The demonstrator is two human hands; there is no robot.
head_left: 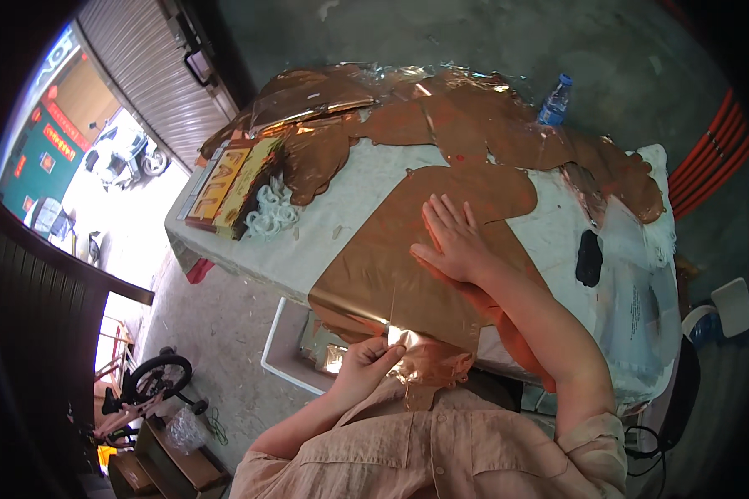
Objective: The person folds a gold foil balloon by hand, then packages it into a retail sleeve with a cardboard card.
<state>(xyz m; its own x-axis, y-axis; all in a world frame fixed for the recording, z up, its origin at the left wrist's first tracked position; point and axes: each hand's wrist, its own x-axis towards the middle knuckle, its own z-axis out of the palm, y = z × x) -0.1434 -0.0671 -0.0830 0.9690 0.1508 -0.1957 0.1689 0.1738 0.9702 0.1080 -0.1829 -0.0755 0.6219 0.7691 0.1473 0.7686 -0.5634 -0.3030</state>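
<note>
A flat copper-coloured foil balloon (383, 241) lies across the white-covered table (324, 224), its near edge drooping toward my body. My right hand (453, 241) rests on it palm down, fingers outstretched. At the near edge, my left hand (370, 364) is closed in a pinch on the balloon's crumpled, shiny foil. More flat copper foil balloons (462, 125) overlap along the far side of the table. To the left of them sits a stack of printed yellow and brown packages (235, 187), with a bundle of white string (272, 212) beside it.
A blue-capped water bottle (555, 100) stands at the far right. Nearer are a dark oblong item (589, 258) and clear plastic bags (637, 291). Below the table's front edge sits a white bin (287, 349). A small bicycle (154, 382) and cardboard boxes (175, 453) stand lower left.
</note>
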